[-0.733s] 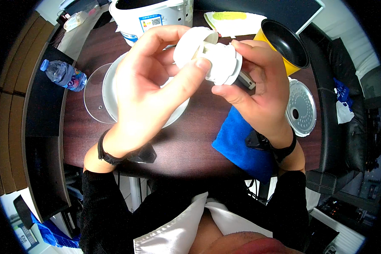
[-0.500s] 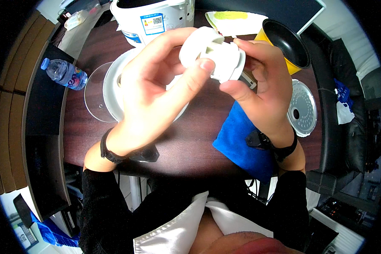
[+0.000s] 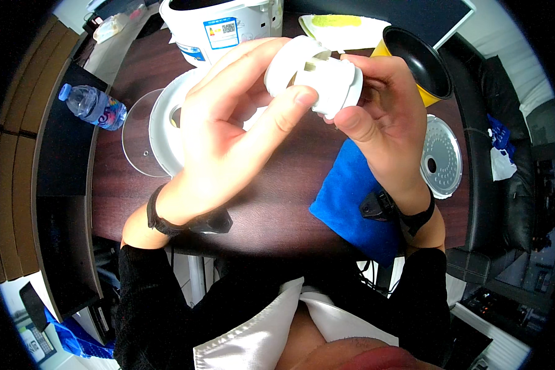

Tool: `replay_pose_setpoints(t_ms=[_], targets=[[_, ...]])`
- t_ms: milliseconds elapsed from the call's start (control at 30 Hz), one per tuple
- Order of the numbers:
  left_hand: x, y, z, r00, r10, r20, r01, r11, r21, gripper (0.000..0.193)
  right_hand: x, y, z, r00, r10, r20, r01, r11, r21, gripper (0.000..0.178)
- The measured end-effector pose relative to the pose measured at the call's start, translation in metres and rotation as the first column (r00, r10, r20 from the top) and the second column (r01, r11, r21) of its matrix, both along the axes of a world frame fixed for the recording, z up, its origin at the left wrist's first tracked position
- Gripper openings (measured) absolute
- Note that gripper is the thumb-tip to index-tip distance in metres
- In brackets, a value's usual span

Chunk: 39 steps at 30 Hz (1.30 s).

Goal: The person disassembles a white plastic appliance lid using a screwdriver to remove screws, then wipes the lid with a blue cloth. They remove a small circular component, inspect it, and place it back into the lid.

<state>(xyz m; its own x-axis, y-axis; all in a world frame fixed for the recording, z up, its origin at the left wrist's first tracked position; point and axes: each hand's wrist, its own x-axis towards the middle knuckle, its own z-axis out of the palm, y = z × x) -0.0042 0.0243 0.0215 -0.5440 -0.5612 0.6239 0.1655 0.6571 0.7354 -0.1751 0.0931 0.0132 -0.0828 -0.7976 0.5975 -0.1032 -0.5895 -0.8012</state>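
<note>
Above the table I hold a small two-part white plastic steam valve. My left hand (image 3: 228, 123) is closed on its rounded cap (image 3: 290, 60), with the thumb across the front. The fingers and thumb of my right hand (image 3: 391, 111) grip the stepped, ridged part (image 3: 335, 86) from its right side. Both parts meet between the hands at an angle; whether they are joined I cannot tell. Behind my left hand lie a white round dish (image 3: 165, 132) and a clear glass lid (image 3: 139, 145), partly hidden. A folded blue cloth (image 3: 345, 197) lies below my right hand.
At the back stands a white rice cooker body (image 3: 253, 28), with a green-and-white cloth (image 3: 345, 31) beside it. A yellow pot with a black inside (image 3: 416, 61) and a perforated metal disc (image 3: 444, 157) are on the right. A water bottle (image 3: 95, 108) is at the left edge.
Both hands have shifted slightly to the right with the valve. The ridged part has turned in my right fingers, and the cap has tilted a little.
</note>
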Motion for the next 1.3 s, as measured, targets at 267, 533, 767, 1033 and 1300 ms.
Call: replay_pose_setpoints(t_ms=[267,533,767,1033,1300], targets=[[-0.002,0.005,0.002,1.000,-0.019,-0.007,0.020,0.996,0.089,0.038,-0.003,-0.003,-0.003,0.999,0.024,0.024,-0.024,1.000,0.010,0.048],[-0.006,0.007,-0.006,0.998,0.061,-0.008,-0.062,0.997,-0.052,0.041,0.000,-0.004,-0.004,0.998,-0.008,0.057,0.009,1.000,-0.023,0.047],[-0.006,0.003,-0.007,0.997,0.079,0.021,-0.071,0.968,-0.241,0.046,0.002,-0.005,-0.005,0.994,-0.008,0.106,0.010,1.000,-0.011,0.046],[-0.005,0.009,-0.004,0.982,0.102,0.160,-0.057,0.964,-0.261,0.053,0.001,-0.006,-0.006,0.988,-0.022,0.155,0.018,1.000,0.024,0.045],[-0.014,0.001,-0.010,0.999,-0.010,-0.040,-0.001,0.969,-0.249,0.053,-0.002,-0.004,-0.001,0.991,-0.052,0.126,0.052,0.999,0.010,0.046]])
